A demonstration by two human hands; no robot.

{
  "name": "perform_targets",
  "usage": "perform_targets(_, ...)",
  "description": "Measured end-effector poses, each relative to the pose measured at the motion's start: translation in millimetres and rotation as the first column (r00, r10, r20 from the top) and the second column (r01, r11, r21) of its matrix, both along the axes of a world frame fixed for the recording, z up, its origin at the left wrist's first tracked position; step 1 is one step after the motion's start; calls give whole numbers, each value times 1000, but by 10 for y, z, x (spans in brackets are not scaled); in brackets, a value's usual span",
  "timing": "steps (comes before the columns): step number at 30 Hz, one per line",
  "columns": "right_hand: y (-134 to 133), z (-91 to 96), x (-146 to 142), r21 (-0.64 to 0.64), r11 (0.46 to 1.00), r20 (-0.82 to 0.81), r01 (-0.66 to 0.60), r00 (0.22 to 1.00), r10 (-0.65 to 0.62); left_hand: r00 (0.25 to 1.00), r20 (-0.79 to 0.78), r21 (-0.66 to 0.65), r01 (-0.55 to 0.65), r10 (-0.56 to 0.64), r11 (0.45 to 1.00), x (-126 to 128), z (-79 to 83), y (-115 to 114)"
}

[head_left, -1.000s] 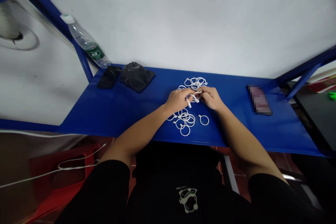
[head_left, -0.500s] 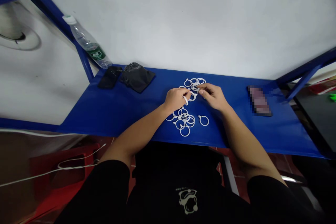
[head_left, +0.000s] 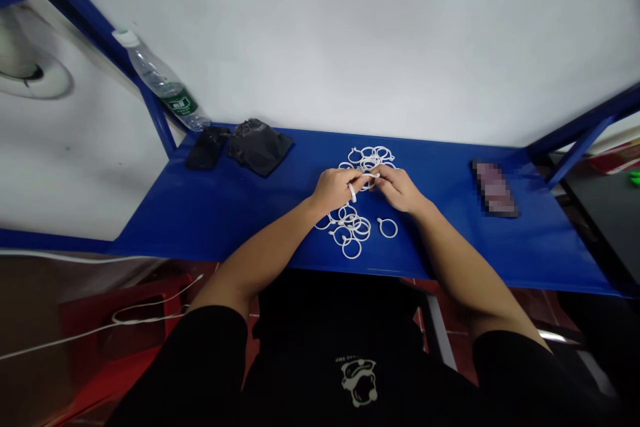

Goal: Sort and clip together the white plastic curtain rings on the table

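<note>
A loose heap of white plastic rings (head_left: 367, 160), overlapping and tangled together, lay on the blue table (head_left: 200, 213) just beyond the left hand (head_left: 333, 190) and the right hand (head_left: 397, 188). A second heap of the same rings (head_left: 349, 232) lay just below the hands, on the side nearer the person, and a lone ring (head_left: 387, 228) sat just beside that heap, under the right hand. Well to the left of the hands, along the table's far edge, were a dark flat packet (head_left: 207, 147) and a crumpled black cloth bag (head_left: 259, 145), with a plastic water bottle (head_left: 163, 83) past them at the corner. Well to the right lay a blurred flat object (head_left: 495, 190). The hands were nearly closed and almost met above the heaps, their fingertips pinching one ring (head_left: 369, 177) between them, while its white end (head_left: 353, 193) stuck out across the left hand's fingers.
</note>
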State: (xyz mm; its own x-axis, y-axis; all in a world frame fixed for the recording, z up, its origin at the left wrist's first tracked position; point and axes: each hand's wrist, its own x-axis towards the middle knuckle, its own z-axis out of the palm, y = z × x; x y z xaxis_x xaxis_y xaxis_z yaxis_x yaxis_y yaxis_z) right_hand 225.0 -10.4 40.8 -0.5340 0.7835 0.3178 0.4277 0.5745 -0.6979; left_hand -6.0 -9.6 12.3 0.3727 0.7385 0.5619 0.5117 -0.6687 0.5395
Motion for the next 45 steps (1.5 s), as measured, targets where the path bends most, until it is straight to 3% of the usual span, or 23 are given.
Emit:
perform_targets(9,-22,13,-2,-9,997,-30,77,997,-77,997,-34,-1,71,-71,997,39,-26,-37)
perform_targets(13,-17,-19,11,-12,985,-36,172,984,-172,999,20,-33,51,-51,998,33,-52,-9)
perform_targets(16,47,-44,86,13,936,47,351,935,-351,993,115,-78,34,-25,996,23,-95,41)
perform_targets(18,113,-55,172,74,869,128,488,860,-494,984,178,-85,46,-30,995,21,-116,62)
perform_targets(21,190,-57,280,116,791,97,601,786,-611,971,224,-11,87,-82,996,29,-120,65)
perform_targets(23,194,-47,280,38,831,-5,555,832,-555,968,212,66,122,-134,990,34,-110,58)
perform_targets(25,153,-31,209,-66,914,-92,399,910,-404,967,188,129,151,-174,980,35,-102,54)
perform_targets(27,90,-16,95,-141,965,-144,219,960,-239,964,179,169,165,-195,972,31,-105,57)
perform_targets(31,7,-20,-84,-264,964,-214,24,973,-83,964,169,182,174,-205,968,22,-132,72)
perform_targets(34,21,-60,-104,-323,946,-297,6,949,-108,975,137,151,152,-173,977,22,-120,57)
perform_targets(38,67,-96,-78,-309,947,-378,84,903,-204,989,132,80,55,-65,995,5,-57,17)
perform_targets(45,23,-47,-110,-289,945,-364,154,895,-258,999,39,19,24,-25,1000,9,-56,47)
